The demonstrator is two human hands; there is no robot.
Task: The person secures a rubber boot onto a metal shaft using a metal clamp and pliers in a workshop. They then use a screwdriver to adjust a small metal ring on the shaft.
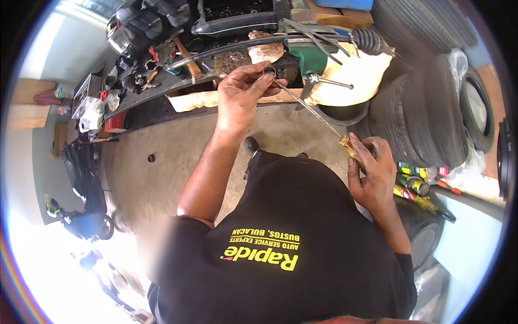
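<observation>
My left hand (245, 92) is raised near the bench edge, its fingers pinched around a small dark ring-shaped piece, perhaps a clamp (271, 70). Lower and to the right, my right hand (373, 168) grips the yellowish handle of a screwdriver (319, 115). Its long thin shaft slants up and left, and the tip reaches the ring at my left fingertips. Whether the tip sits inside the ring or just against it I cannot tell. Beyond my hands, a green bench vise (312, 56) stands with a long metal axle shaft (237, 47) lying across it, a ribbed black rubber boot (372, 41) at its right end.
A hammer (187, 58) and scattered tools and parts lie on the dark workbench (156, 93). Pale yellow sheeting (353, 81) hangs by the vise. Stacked tyres (421, 116) crowd the right side. On the concrete floor lies a small black part (151, 158); a motorcycle (89, 208) stands far left.
</observation>
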